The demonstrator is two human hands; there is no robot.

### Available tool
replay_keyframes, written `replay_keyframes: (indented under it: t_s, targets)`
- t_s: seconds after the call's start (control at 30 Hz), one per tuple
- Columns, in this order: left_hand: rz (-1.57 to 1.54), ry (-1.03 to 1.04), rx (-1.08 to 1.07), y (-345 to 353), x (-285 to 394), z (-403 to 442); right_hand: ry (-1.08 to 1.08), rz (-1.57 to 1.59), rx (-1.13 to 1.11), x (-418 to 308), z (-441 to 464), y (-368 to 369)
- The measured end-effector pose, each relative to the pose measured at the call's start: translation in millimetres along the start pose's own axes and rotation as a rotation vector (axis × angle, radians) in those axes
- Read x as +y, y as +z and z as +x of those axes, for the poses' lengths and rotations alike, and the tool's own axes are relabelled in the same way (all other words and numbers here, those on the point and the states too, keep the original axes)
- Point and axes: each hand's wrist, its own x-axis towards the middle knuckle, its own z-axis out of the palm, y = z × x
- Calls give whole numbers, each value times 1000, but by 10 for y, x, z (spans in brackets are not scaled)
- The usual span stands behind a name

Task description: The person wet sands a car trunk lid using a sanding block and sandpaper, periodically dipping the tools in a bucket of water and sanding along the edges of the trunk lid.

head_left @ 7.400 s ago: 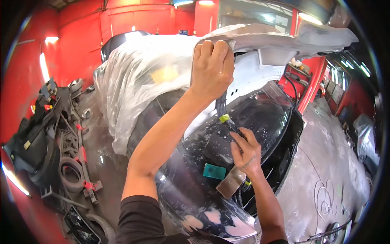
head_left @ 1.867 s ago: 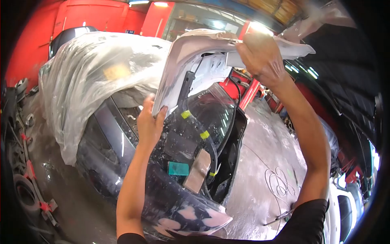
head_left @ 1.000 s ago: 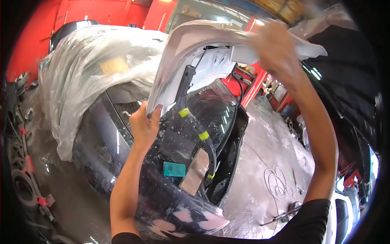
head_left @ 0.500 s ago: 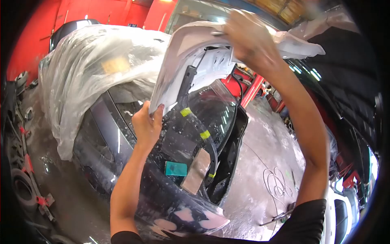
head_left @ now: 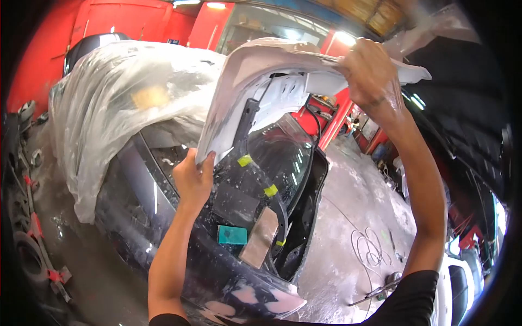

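Observation:
My left hand (head_left: 193, 176) grips the lower left edge of a raised, pale grey and white car panel (head_left: 217, 111), with the thumb on its near side. Higher up at the right, my right hand (head_left: 371, 73) is closed against the panel's upper edge; whatever lies under its fingers is hidden. Beneath the panel, a teal block (head_left: 232, 235) and a brown-grey block (head_left: 259, 237) rest on the dark car body (head_left: 217, 277). A black strip with yellow tape (head_left: 271, 190) runs beside them.
Translucent plastic sheeting (head_left: 119, 108) covers the car's left part. A coiled thin cable (head_left: 371, 247) lies on the floor at the right. A tyre (head_left: 30, 255) and red-marked metal parts (head_left: 37, 225) are at the left. Red walls stand behind.
Over the last half second my right hand has moved right along the panel's upper edge. My left hand keeps its hold. Earlier, my left hand was on the panel's top and my right hand low.

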Motion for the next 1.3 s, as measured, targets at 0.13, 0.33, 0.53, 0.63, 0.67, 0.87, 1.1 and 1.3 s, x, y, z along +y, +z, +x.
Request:
replay_keyframes:
  t_s: [0.13,0.33,0.53,0.63,0.67,0.87,1.1,1.3]
  targets:
    - [13,-14,-15,-21,40,4,-7,75,105,-219,255,252]
    - [17,35,-2,-2,-6,9,187,141,-7,-86,11,-67]
    - [3,19,-18,-1,-60,18,530,585,-103,-87,407,-166]
    - [4,32,-6,-6,4,13,730,684,-180,-59,388,-490]
    - [14,32,-10,-17,27,7,623,639,-136,-61,381,-410]
    - [-26,17,-8,-19,35,6,497,514,-116,-164,698,147]
    - [20,58,30,-23,-31,-3,-88,79,113,7,456,301]
    - [-42,1,-31,-41,53,16,300,273,-101,-186,604,83]
